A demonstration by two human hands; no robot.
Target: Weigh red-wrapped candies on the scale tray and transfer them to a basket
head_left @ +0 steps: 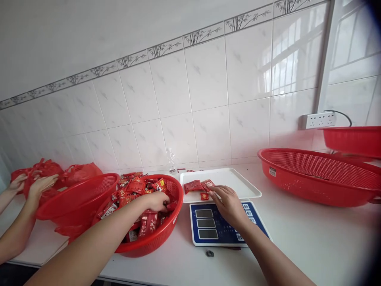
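Note:
My left hand (158, 201) reaches into a red mesh basket (162, 243) heaped with small red snack packets (149, 223). Its fingers are curled closed on a red packet (172, 205) near the right rim. Over the top of a blue-faced digital scale (220, 222) is my right hand (228, 204), its thumb and fingertips pinching the edge of a red packet (207, 184). That packet is at the white tray (235, 180) of the scale. A larger red packet (192, 186) lies left of it, and a small square red packet (204, 196) lies just below.
At the left, another person's hands (41, 184) handle red plastic bags (49, 169). Another red basket (80, 194) stands between us. Large red baskets (297, 186) are at the right, below a power strip (320, 120). A clear bottle (172, 161) stands behind; a small dark object (210, 253) lies before the scale.

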